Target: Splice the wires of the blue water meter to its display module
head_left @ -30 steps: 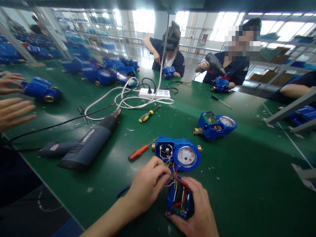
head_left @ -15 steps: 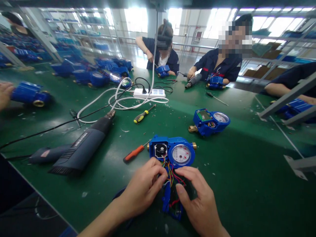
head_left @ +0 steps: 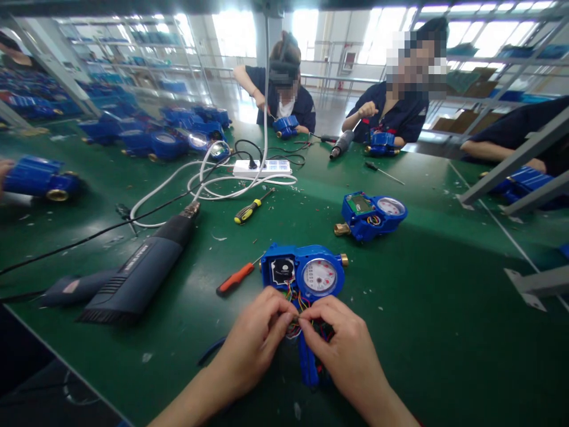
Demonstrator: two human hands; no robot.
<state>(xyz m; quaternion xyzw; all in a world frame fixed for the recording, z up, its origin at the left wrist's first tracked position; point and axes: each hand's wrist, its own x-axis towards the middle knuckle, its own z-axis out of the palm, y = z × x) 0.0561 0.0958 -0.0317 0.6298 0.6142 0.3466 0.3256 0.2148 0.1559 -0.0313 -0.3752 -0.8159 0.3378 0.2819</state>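
Note:
A blue water meter (head_left: 306, 274) with a round white dial lies open on the green table (head_left: 444, 320) just ahead of me. Coloured wires (head_left: 299, 303) run from it down to a blue cover part (head_left: 309, 365) lying under my hands. My left hand (head_left: 258, 341) and my right hand (head_left: 340, 347) meet fingertip to fingertip over the wires, both pinching them. An orange-handled screwdriver (head_left: 235, 279) lies just left of the meter.
A dark heat gun (head_left: 137, 273) lies at left, its cable trailing off. A yellow-black screwdriver (head_left: 249, 210), a white power strip (head_left: 262, 168) with coiled cords and a second open meter (head_left: 371, 213) lie farther out. Several people work at the far side, with blue meters piled back left.
My right hand left the blue cover part and rose to meet my left hand at the wires. The view shifted slightly. The person opposite laid the power drill down.

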